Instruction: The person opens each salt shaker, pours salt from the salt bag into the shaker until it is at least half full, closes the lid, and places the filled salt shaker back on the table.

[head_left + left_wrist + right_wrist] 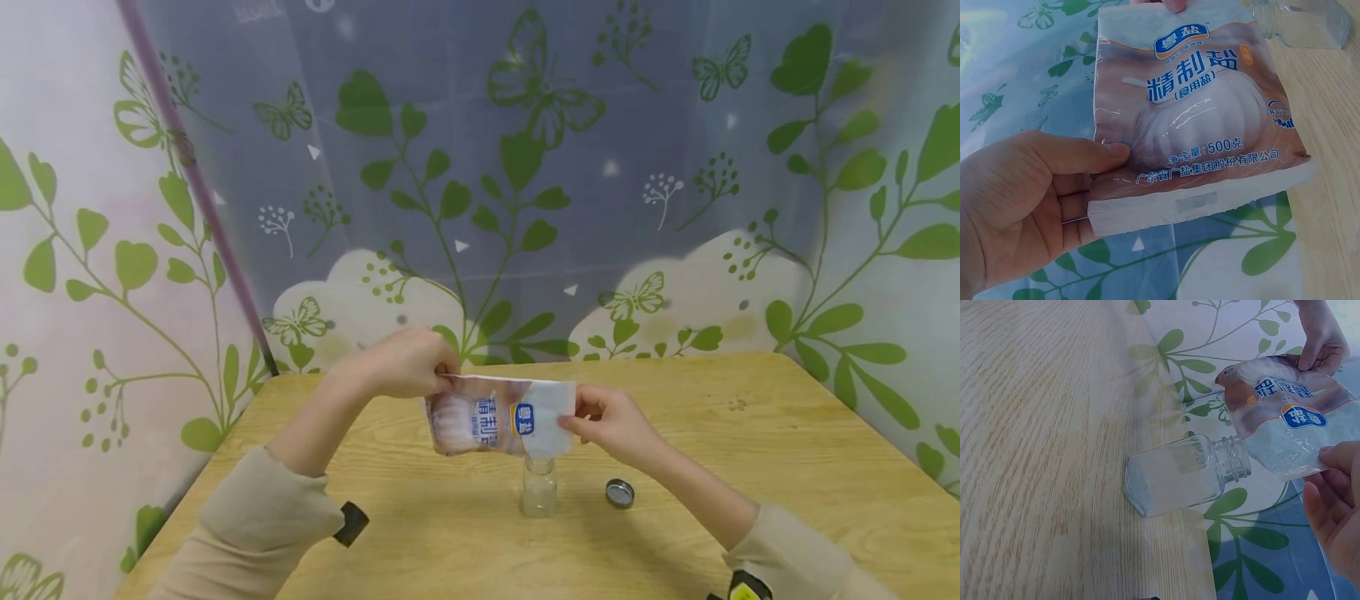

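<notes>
A printed bag of salt [495,417] is stretched sideways between my two hands, over the table. My left hand [416,362] pinches one end of it; in the left wrist view the thumb lies on the bag's printed front [1204,125]. At the opposite end, the right hand [611,421] grips the pale blue part between thumb and fingers. An open-mouthed glass jar [540,492] stands upright on the table just beneath the bag. In the right wrist view, the bag's lower edge is close by the threaded neck of the jar [1179,472].
A round metal lid [619,493] lies inside-up on the wooden table [420,533], right of the jar. Curtains printed with leaves and butterflies [450,208] hang behind the table and on both sides. A purplish pole [202,183] slants down at the back left.
</notes>
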Demonstrator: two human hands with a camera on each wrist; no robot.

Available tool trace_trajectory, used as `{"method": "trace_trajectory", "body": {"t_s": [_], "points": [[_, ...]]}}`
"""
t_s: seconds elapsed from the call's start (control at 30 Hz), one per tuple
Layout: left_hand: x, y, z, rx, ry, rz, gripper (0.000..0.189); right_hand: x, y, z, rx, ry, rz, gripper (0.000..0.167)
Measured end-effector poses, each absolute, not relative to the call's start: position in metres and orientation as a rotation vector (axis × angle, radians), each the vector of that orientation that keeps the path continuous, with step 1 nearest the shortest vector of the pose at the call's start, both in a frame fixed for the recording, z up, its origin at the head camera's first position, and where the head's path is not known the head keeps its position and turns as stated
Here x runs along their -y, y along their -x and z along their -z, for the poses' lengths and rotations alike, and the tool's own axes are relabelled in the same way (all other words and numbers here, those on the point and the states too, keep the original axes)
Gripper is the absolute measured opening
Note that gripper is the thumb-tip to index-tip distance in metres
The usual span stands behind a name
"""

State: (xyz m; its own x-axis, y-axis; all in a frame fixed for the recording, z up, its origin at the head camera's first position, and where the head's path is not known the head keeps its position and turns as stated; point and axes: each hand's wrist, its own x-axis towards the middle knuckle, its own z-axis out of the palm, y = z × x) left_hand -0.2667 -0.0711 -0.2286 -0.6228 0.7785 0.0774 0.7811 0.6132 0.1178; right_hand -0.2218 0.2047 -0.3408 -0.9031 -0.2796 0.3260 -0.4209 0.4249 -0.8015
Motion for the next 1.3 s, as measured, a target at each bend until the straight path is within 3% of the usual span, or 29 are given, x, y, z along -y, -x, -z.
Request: {"method": "trace_trajectory", "body": {"t_s": [1.3], "points": [[0.0665, 0.2656, 0.2227, 2.802, 1.403, 0.162, 0.017, -0.2058, 0.2193, 0.3429, 2.519, -0.613, -1.501, 0.016]]}}
